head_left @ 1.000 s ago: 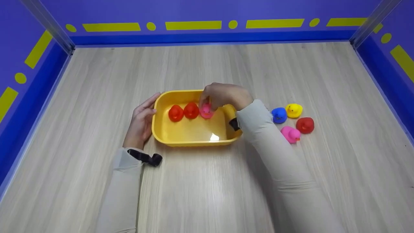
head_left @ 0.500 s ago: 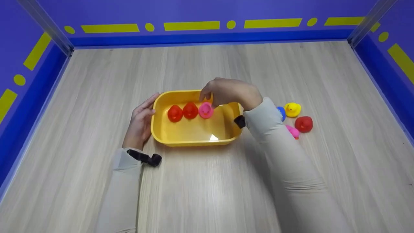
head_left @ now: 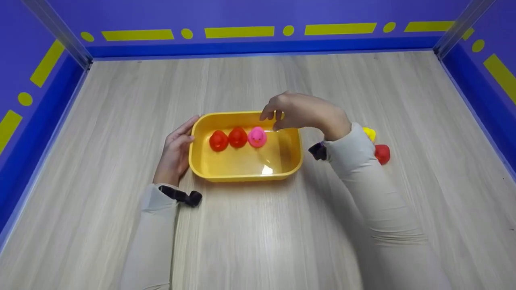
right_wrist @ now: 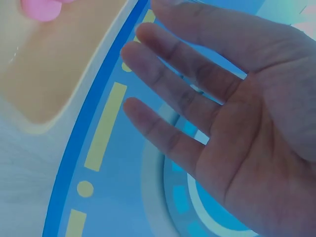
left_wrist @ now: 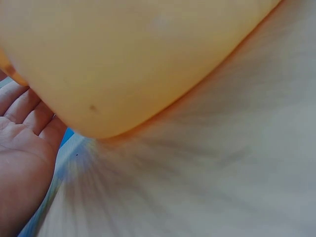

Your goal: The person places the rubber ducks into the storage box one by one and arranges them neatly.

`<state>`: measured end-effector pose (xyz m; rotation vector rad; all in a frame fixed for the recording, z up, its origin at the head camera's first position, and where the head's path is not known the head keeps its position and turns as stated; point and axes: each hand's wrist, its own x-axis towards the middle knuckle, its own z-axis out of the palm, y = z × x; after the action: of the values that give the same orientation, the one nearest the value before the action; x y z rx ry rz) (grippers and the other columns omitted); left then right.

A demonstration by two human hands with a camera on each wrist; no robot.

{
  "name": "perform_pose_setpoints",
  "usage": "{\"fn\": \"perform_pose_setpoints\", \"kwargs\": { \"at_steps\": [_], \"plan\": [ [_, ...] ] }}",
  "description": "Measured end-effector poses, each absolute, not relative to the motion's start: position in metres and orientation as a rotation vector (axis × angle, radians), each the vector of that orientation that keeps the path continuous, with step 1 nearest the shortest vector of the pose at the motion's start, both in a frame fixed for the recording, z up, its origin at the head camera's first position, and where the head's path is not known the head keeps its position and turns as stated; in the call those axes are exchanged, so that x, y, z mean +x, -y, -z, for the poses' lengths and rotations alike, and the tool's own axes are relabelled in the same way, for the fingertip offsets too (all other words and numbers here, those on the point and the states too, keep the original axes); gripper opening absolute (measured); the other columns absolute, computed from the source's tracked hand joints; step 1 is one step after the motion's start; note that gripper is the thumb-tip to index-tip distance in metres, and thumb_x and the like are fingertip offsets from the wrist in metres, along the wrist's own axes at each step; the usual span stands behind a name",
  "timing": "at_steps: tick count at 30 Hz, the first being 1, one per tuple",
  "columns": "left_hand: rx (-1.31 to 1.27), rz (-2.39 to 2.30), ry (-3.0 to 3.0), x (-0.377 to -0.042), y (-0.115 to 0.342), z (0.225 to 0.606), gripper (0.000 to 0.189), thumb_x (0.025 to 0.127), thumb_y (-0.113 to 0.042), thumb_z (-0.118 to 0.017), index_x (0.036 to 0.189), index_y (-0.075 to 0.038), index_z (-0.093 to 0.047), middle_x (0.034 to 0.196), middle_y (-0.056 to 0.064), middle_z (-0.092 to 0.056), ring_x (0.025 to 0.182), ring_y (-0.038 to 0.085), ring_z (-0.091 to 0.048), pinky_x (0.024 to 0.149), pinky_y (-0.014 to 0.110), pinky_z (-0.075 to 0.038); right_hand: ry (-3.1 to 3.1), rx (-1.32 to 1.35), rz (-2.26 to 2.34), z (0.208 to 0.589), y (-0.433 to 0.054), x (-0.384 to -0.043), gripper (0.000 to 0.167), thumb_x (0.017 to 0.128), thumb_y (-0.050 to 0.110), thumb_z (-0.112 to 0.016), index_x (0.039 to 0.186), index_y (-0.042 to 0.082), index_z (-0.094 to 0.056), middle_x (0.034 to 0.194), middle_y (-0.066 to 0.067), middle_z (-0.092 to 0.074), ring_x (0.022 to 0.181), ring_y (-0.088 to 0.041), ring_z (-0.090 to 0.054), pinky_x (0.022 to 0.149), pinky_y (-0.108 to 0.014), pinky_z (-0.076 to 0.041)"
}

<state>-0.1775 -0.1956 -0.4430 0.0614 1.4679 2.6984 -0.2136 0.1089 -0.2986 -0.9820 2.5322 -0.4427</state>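
Observation:
A yellow plastic tub (head_left: 246, 176) stands on the table with two red rubber ducks (head_left: 219, 141) and a pink rubber duck (head_left: 257, 137) in a row inside it. My left hand (head_left: 175, 151) rests against the tub's left end, its extended fingers along the outside and the thumb by the rim. Over the tub's back right rim is my right hand (head_left: 308, 112), holding nothing. In the right wrist view its fingers (right_wrist: 170, 131) are spread and relaxed. The pink duck (right_wrist: 42, 9) shows there at the top left corner.
Right of the tub, partly behind my right sleeve, lie a yellow duck (head_left: 369, 133) and a red duck (head_left: 382, 154). Blue panels with yellow marks (head_left: 240, 32) wall the wooden table (head_left: 238, 237) at the back and sides.
My right hand has let go of the pink duck, which stands in the tub, and moved up and right. Its sleeve now covers the blue duck and the other pink one. The left hand has stayed put.

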Motion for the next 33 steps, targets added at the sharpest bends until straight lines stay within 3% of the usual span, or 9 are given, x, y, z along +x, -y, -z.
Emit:
{"fn": "perform_pose_setpoints", "kwargs": {
  "at_steps": [9, 17, 26, 33],
  "plan": [
    [0.062, -2.696, -1.473, -0.178, 0.196, 0.444, 0.054, 0.085, 0.012, -0.035, 0.137, 0.005, -0.048, 0.126, 0.002, -0.063, 0.121, 0.014, -0.055, 0.101, 0.025, -0.047, -2.602, -1.058, 0.474, 0.301, -0.136, -0.204, 0.034, 0.084, 0.005, -0.071, 0.118, 0.008, -0.069, 0.110, -0.008, -0.068, 0.100, -0.024, -0.064, 0.087, -0.036, -0.057],
    [0.087, -2.709, -1.460, -0.179, 0.196, 0.446, 0.052, 0.085, 0.012, -0.036, 0.132, 0.001, -0.056, 0.125, 0.002, -0.063, 0.120, 0.014, -0.055, 0.101, 0.024, -0.047, -2.647, -1.066, 0.497, 0.310, -0.159, -0.196, 0.033, 0.084, 0.006, -0.071, 0.116, 0.008, -0.069, 0.115, -0.008, -0.068, 0.103, -0.025, -0.065, 0.089, -0.037, -0.056],
    [0.032, -2.693, -1.476, -0.178, 0.195, 0.444, 0.056, 0.084, 0.012, -0.035, 0.140, 0.008, -0.040, 0.128, 0.003, -0.061, 0.122, 0.014, -0.054, 0.104, 0.027, -0.045, -2.670, -1.083, 0.525, 0.323, -0.178, -0.191, 0.033, 0.081, 0.005, -0.073, 0.114, 0.005, -0.070, 0.111, -0.010, -0.069, 0.103, -0.025, -0.066, 0.086, -0.039, -0.057],
    [0.045, -2.687, -1.481, -0.178, 0.196, 0.444, 0.057, 0.084, 0.011, -0.036, 0.141, 0.009, -0.038, 0.131, 0.005, -0.061, 0.123, 0.015, -0.053, 0.107, 0.029, -0.043, -2.671, -0.969, 0.548, 0.331, -0.195, -0.187, 0.032, 0.082, 0.001, -0.071, 0.114, 0.006, -0.070, 0.109, -0.008, -0.069, 0.101, -0.026, -0.065, 0.088, -0.042, -0.056]
  ]
}}
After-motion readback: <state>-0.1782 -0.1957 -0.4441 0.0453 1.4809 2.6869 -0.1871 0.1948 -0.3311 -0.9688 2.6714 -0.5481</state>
